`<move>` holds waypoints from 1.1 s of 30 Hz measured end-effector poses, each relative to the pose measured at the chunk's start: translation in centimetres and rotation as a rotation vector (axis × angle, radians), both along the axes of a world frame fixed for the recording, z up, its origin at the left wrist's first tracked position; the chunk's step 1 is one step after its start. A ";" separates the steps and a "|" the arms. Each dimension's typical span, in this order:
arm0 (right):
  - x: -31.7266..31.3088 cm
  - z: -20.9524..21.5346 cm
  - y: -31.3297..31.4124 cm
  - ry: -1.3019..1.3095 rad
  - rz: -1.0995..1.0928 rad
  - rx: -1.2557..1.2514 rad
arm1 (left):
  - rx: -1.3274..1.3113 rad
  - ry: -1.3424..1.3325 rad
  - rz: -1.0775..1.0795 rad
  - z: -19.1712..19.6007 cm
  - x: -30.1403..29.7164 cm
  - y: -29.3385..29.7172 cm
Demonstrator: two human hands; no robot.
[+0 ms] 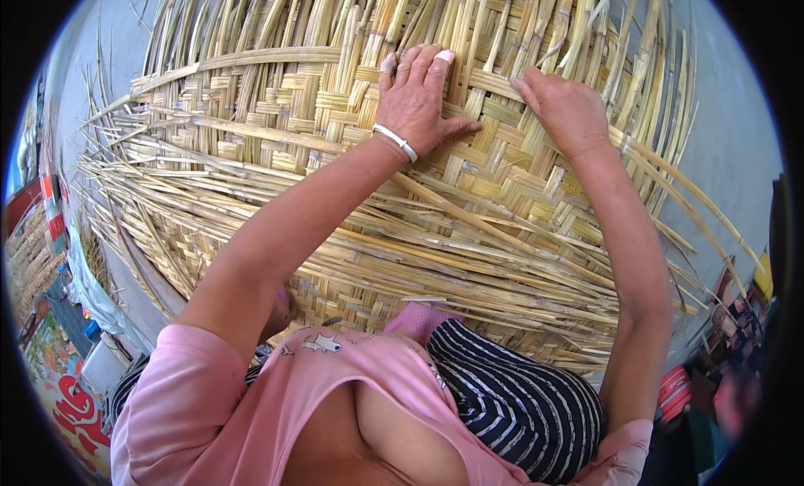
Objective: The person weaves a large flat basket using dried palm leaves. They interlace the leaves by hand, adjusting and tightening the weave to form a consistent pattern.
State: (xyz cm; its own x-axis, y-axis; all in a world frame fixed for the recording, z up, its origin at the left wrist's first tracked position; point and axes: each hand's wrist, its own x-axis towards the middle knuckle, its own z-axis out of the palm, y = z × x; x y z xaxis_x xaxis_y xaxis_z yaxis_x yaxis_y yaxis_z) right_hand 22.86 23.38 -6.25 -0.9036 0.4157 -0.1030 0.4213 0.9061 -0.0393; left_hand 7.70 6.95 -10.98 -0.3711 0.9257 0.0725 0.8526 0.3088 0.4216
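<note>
Grey floor [741, 143], blurry clutter [729, 335] at right edge, patterned sheet [71, 377] at left. Woven mat [502, 180] on floor, right in front of person. Loose strips [410, 264] lie across it, covering part of the near weave. Left hand [421, 105] spread flat on weave; right hand [565, 109] curled, fingertips together at a split strip [494, 82], grip can't tell. White wristband [395, 143], left wrist.

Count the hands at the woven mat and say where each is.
2: the left hand lies spread on the woven mat; the right hand, curled, is farther right over it.
</note>
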 end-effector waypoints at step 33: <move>-9.2 -3.7 1.1 0.412 -0.662 -1.233 | 0.006 0.048 -0.152 -0.6 -0.4 -3.5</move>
State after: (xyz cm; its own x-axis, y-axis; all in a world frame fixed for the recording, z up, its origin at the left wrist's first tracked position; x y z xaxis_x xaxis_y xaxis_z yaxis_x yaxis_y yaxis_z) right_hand 13.63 24.51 -9.92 -0.6390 0.6001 -0.4811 0.5062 -0.1428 -0.8505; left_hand 7.35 3.40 -11.55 -0.2227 0.9704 0.0928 0.9084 0.1721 0.3810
